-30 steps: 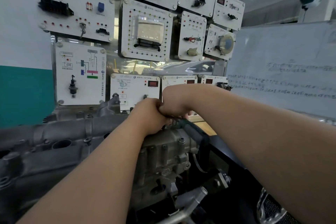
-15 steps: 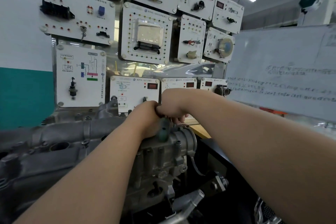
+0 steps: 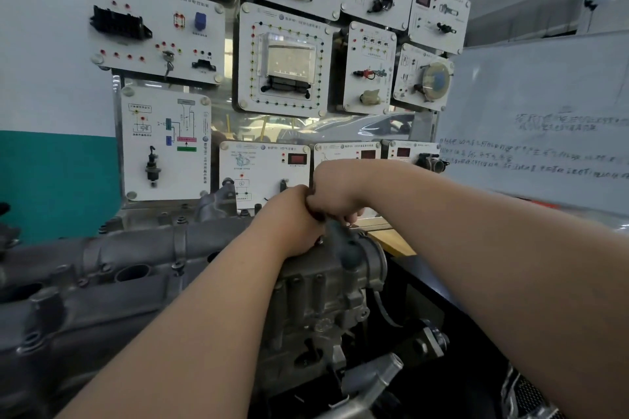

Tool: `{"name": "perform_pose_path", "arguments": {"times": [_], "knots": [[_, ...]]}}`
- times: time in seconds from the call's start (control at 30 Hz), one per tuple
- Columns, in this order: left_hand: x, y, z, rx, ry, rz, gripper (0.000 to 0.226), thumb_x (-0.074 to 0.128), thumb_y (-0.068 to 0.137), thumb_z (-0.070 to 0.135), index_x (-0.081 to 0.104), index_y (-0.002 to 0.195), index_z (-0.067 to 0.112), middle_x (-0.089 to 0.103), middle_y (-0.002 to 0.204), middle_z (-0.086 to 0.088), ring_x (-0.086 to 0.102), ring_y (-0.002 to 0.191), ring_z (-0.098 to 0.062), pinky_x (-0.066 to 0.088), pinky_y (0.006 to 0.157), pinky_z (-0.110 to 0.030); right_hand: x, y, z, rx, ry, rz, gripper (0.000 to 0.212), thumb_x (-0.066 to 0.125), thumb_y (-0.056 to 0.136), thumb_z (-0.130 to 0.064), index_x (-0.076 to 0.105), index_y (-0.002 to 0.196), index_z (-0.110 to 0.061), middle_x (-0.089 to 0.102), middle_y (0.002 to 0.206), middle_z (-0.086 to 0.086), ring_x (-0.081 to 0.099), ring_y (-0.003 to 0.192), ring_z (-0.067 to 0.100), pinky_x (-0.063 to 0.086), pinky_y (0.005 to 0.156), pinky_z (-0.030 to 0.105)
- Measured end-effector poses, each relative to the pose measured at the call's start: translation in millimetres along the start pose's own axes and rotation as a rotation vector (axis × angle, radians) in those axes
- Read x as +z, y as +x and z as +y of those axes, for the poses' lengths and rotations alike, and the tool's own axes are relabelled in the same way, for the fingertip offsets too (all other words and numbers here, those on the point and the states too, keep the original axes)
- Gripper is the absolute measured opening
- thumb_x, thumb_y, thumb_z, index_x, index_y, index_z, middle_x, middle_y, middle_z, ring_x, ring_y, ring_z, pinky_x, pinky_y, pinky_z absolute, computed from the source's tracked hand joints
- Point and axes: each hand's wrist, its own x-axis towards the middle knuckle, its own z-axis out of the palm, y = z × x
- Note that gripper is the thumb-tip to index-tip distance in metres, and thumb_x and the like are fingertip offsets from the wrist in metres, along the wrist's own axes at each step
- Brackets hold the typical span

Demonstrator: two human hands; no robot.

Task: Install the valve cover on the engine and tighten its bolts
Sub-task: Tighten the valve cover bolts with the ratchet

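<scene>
The grey valve cover (image 3: 102, 262) lies along the top of the engine (image 3: 320, 303), running left from my hands. Both hands meet at the engine's right end, on its top edge. My right hand (image 3: 337, 190) grips the upper part of a dark green wrench handle (image 3: 343, 245), which points down and to the right over the engine's end housing. Pressed against it, my left hand (image 3: 292, 221) is curled over the tool's head; its fingers and the bolt under them are hidden.
A board of white training panels (image 3: 282, 61) stands right behind the engine. At the right leans a whiteboard (image 3: 544, 119) with writing. Below the engine's end are a metal pipe (image 3: 371, 381) and a black bracket (image 3: 425, 340).
The wrench handle has swung: it pointed right a second ago, then straight down, and now slants down to the right. Both hands stayed at the same spot on the engine's end.
</scene>
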Motion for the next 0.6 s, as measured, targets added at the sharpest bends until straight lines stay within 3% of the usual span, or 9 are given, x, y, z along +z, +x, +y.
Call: {"name": "perform_pose_path", "arguments": {"times": [0.07, 0.13, 0.2, 0.27, 0.33, 0.4, 0.5, 0.6], "knots": [[0, -2, -1, -0.014, -0.048, -0.006, 0.043, 0.064, 0.079, 0.026, 0.053, 0.121, 0.022, 0.064, 0.093, 0.002, 0.057, 0.08, -0.016, 0.039, 0.058, -0.025, -4, 0, 5, -0.051, -0.052, 0.038, 0.035, 0.055, 0.087, -0.037, 0.07, 0.095, -0.007, 0.074, 0.082, 0.007, 0.07, 0.079, 0.019, 0.053, 0.07, 0.03], [0, -3, -2, -0.023, -0.064, -0.007, 0.05, 0.065, 0.079, 0.026, 0.05, 0.127, 0.022, 0.059, 0.091, 0.006, 0.055, 0.082, -0.016, 0.039, 0.058, -0.024, -9, 1, 9, -0.086, -0.108, 0.053, 0.047, 0.061, 0.083, -0.046, 0.067, 0.113, -0.011, 0.07, 0.103, 0.007, 0.065, 0.097, 0.024, 0.051, 0.081, 0.034], [2, -3, -2, -0.016, -0.055, -0.005, 0.044, 0.064, 0.079, 0.025, 0.053, 0.122, 0.023, 0.061, 0.096, 0.006, 0.054, 0.084, -0.016, 0.041, 0.064, -0.026, -10, 3, 11, -0.1, -0.098, 0.06, 0.045, 0.064, 0.081, -0.049, 0.069, 0.108, -0.014, 0.07, 0.093, 0.002, 0.065, 0.094, 0.021, 0.05, 0.077, 0.033], [2, -1, -2, -0.008, -0.05, -0.014, 0.034, 0.064, 0.08, 0.026, 0.055, 0.113, 0.025, 0.061, 0.094, 0.006, 0.053, 0.08, -0.015, 0.039, 0.062, -0.026, -9, 6, 12, -0.074, -0.074, 0.048, 0.034, 0.063, 0.083, -0.047, 0.069, 0.086, -0.014, 0.068, 0.068, -0.002, 0.066, 0.072, 0.017, 0.048, 0.063, 0.03], [1, 0, -1, 0.003, -0.032, -0.034, 0.024, 0.064, 0.08, 0.026, 0.056, 0.102, 0.024, 0.061, 0.087, 0.005, 0.054, 0.077, -0.015, 0.04, 0.059, -0.026, -5, 6, 9, -0.024, -0.027, 0.001, 0.032, 0.055, 0.087, -0.038, 0.064, 0.069, -0.013, 0.066, 0.053, -0.003, 0.064, 0.051, 0.015, 0.048, 0.055, 0.026], [0, 2, 0, 0.015, -0.019, -0.048, 0.018, 0.064, 0.083, 0.022, 0.058, 0.099, 0.021, 0.065, 0.092, 0.0, 0.058, 0.082, -0.02, 0.045, 0.066, -0.029, 1, 5, 6, -0.007, 0.045, -0.018, 0.036, 0.047, 0.089, -0.028, 0.062, 0.06, -0.012, 0.065, 0.048, -0.001, 0.061, 0.042, 0.013, 0.048, 0.051, 0.024], [0, 1, -1, 0.025, -0.032, -0.032, 0.013, 0.063, 0.081, 0.022, 0.058, 0.093, 0.026, 0.063, 0.085, 0.005, 0.059, 0.079, -0.018, 0.046, 0.065, -0.028, 1, 4, 5, -0.023, 0.041, 0.003, 0.034, 0.049, 0.088, -0.026, 0.064, 0.062, -0.011, 0.066, 0.05, -0.001, 0.062, 0.043, 0.011, 0.045, 0.047, 0.021], [1, -2, -3, 0.015, -0.098, -0.058, 0.024, 0.065, 0.078, 0.024, 0.057, 0.099, 0.029, 0.059, 0.082, 0.011, 0.057, 0.078, -0.012, 0.043, 0.06, -0.024, -7, 5, 9, -0.068, -0.059, 0.018, 0.033, 0.06, 0.083, -0.042, 0.068, 0.075, -0.011, 0.069, 0.064, -0.001, 0.065, 0.06, 0.017, 0.047, 0.058, 0.027]]}}
